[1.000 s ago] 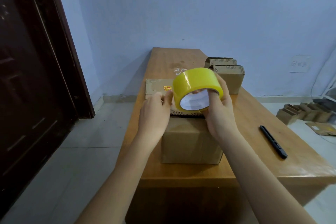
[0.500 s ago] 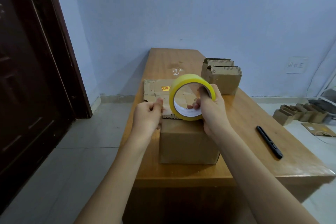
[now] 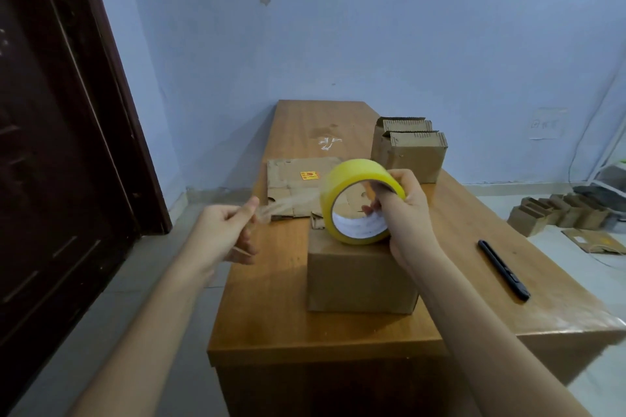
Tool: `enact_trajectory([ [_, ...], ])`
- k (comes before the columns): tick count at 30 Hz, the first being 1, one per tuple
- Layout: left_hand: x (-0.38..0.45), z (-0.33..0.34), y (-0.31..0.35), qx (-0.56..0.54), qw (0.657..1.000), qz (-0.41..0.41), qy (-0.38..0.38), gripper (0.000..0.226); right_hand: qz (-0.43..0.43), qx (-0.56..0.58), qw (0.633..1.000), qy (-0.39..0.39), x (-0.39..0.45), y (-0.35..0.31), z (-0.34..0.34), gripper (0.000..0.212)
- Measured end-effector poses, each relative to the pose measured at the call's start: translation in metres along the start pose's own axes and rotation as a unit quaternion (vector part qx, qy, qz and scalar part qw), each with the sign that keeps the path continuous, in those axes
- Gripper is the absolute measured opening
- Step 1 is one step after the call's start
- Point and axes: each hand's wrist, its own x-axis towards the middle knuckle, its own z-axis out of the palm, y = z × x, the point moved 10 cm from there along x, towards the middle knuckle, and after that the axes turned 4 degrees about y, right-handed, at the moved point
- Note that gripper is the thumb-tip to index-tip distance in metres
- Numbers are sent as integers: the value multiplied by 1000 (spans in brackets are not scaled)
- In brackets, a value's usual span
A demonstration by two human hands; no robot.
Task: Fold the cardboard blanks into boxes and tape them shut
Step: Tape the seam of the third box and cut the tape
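Pinching the clear tape strip [image 3: 271, 210] in left hand [image 3: 225, 234], right hand [image 3: 403, 210] gripping the yellow tape roll [image 3: 359, 201] above the cardboard box [image 3: 359, 278]: slack risks strip folding onto itself.

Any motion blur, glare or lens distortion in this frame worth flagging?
Head view: the left hand and the tape strip it pinches are motion-blurred; the right hand, roll and box stay sharp. Wide-angle bowing bends the door. Mild sheen on the desk near its right corner.
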Motion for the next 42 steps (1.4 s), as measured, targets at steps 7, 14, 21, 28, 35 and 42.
enact_trajectory([
  [7,-17,56,-39,-92,995,-45,8,32,-21,74,994,77,-5,-6,-15,16],
  [14,-10,69,-35,-122,992,-33,13,33,25,117,987,106,-3,0,-20,18],
  [21,-8,80,-44,-99,994,-40,1,46,31,124,984,123,-6,2,-26,25],
  [28,-8,79,-40,-62,998,0,-3,44,47,113,983,134,-5,5,-28,27],
  [35,-9,74,-27,-9,997,80,18,45,55,107,983,137,-4,8,-29,26],
  [42,-4,79,-40,52,998,46,9,46,47,93,987,120,-4,6,-26,27],
])
